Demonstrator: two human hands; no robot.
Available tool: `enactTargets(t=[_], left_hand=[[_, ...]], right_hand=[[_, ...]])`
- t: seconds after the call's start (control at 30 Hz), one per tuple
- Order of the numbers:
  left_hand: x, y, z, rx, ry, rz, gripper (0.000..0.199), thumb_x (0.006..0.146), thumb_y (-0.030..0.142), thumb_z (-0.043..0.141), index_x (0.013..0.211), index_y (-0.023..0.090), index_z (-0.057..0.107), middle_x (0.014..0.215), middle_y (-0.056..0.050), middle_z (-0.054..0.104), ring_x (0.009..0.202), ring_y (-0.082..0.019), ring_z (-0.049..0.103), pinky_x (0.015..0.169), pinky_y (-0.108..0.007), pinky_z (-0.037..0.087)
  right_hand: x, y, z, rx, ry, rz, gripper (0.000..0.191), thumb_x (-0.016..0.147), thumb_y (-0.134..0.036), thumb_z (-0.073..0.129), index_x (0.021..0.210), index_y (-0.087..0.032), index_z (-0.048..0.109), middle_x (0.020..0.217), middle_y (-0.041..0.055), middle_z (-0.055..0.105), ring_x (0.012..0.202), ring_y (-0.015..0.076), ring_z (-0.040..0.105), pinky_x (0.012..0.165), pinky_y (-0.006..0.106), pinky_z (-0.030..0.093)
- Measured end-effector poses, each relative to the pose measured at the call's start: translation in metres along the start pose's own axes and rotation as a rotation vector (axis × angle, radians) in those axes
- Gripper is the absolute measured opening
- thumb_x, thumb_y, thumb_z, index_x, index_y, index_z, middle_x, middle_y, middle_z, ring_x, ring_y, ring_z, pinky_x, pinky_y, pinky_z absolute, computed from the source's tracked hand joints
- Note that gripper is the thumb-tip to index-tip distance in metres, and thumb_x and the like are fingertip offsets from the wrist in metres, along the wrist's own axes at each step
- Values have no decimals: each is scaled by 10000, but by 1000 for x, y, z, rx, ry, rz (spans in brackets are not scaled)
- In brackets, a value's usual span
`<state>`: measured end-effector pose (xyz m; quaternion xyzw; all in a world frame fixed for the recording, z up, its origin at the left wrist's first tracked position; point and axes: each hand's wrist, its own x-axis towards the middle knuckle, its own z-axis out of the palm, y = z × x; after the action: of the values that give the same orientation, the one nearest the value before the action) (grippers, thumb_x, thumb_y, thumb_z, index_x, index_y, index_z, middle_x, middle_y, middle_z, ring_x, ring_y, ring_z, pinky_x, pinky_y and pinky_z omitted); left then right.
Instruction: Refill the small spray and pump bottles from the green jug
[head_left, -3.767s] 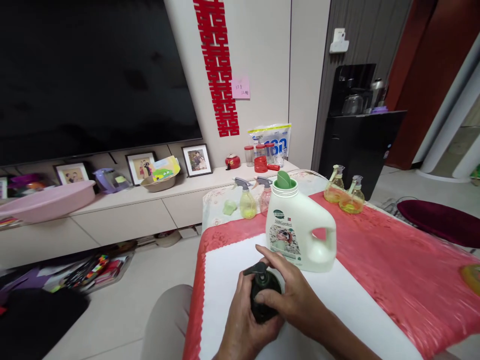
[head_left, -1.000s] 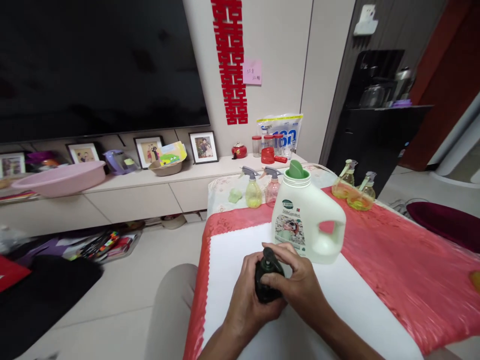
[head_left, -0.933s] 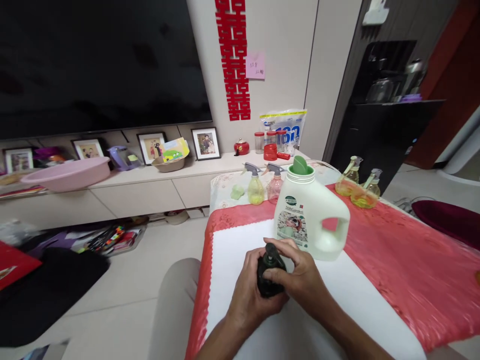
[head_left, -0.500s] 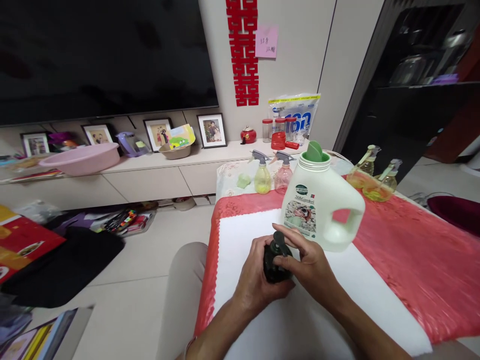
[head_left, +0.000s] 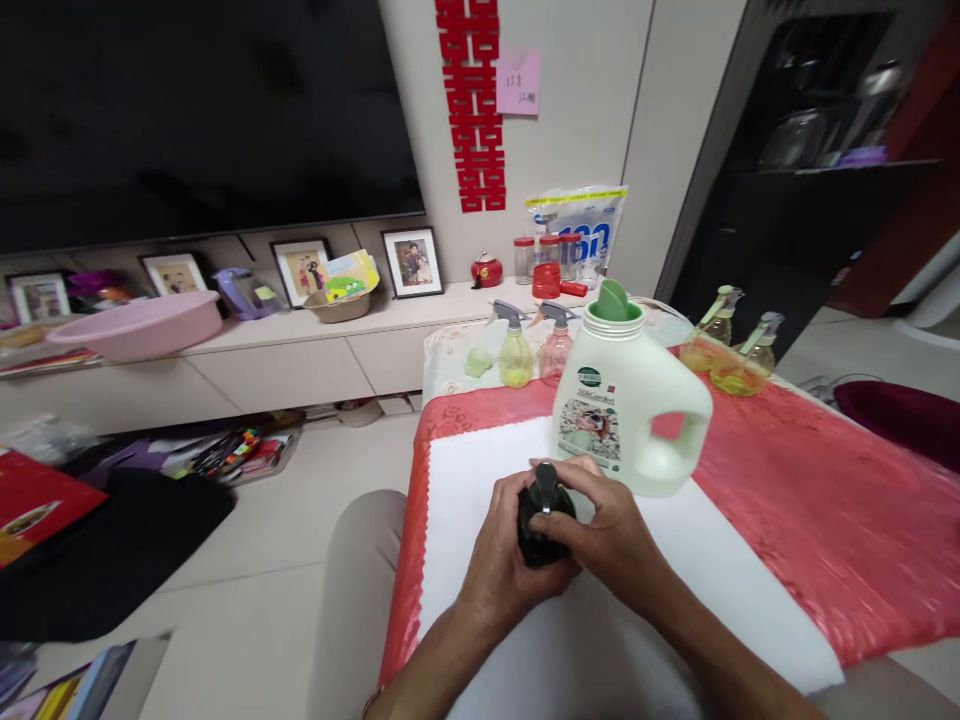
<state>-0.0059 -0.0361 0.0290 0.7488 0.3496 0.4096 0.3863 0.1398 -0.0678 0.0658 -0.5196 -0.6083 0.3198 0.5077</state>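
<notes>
A dark pump bottle (head_left: 541, 540) stands between my hands over the white cloth (head_left: 480, 480). My left hand (head_left: 495, 545) wraps round its body from the left. Thumb and fingers of my right hand (head_left: 604, 515) close on the black pump head (head_left: 546, 485) at its top. The bottle's base is hidden from this angle. Just behind my right hand is a large pale green jug (head_left: 637, 400) with a handle and a printed label. Its mouth is uncapped, and a green scoop-like piece (head_left: 613, 300) sticks up from it.
Yellow (head_left: 516, 355) and pink (head_left: 556, 355) spray bottles stand behind the jug, beside a small green lump (head_left: 478, 362). Two bottles of yellow liquid (head_left: 742, 365) are at the right back on the red tablecloth (head_left: 810, 500). A low cabinet (head_left: 292, 365) runs along the wall.
The pump head has turned, its nozzle now pointing more straight towards me. Both hands keep their hold on the bottle. The whole view has shifted slightly.
</notes>
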Motion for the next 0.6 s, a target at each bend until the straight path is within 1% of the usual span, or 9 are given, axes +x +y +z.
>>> enactTargets(t=[0.07,0.1,0.13,0.2,0.3,0.4,0.6], left_hand=[[-2,-3,-1,-5,-12,-26,679,636,217,752,1251,190,463,1181,-121,598,1097,-323,610,901,-485,529],[-2,-4,-1,-6,-20,-44,679,636,210,751,1252,196,466,1178,-116,603,1093,-319,615,899,-479,534],[-3,-6,-1,-5,-29,-58,681,634,206,752,1253,199,468,1170,-110,608,1087,-317,621,896,-475,538],[-3,-9,-2,1,-48,-70,679,634,218,754,1252,198,473,1151,-104,617,1076,-319,629,890,-474,548],[-3,-15,-2,12,-53,-53,658,656,251,736,1252,185,463,1142,-109,616,1071,-325,637,886,-487,557],[-3,-20,-1,61,-38,-34,659,671,264,734,1260,185,448,1152,-108,607,1073,-318,638,897,-484,559],[-3,-21,-2,153,-21,19,667,689,300,733,1286,169,465,1178,-121,610,1093,-316,639,923,-481,560]], right_hand=[[3,-5,-5,1,-98,-40,118,815,-233,664,923,-191,687,922,14,608,960,173,511,867,285,400],[4,-7,-7,2,-132,-57,62,829,-221,643,869,-178,662,879,11,597,928,167,498,843,281,388],[5,-8,-9,4,-153,-71,45,840,-209,625,850,-169,643,860,11,588,908,162,487,828,278,378],[6,-10,-9,11,-161,-91,44,840,-176,612,873,-162,637,875,12,585,907,156,477,825,274,367],[6,-9,-5,27,-125,-100,92,785,-102,636,862,-152,627,875,8,577,904,149,474,818,261,362],[5,-7,1,28,-58,-92,154,733,-39,665,822,-143,596,850,-4,559,884,138,467,802,249,351],[1,-4,9,-4,63,-84,240,695,8,727,837,-144,607,859,-16,564,909,136,467,823,250,342]])
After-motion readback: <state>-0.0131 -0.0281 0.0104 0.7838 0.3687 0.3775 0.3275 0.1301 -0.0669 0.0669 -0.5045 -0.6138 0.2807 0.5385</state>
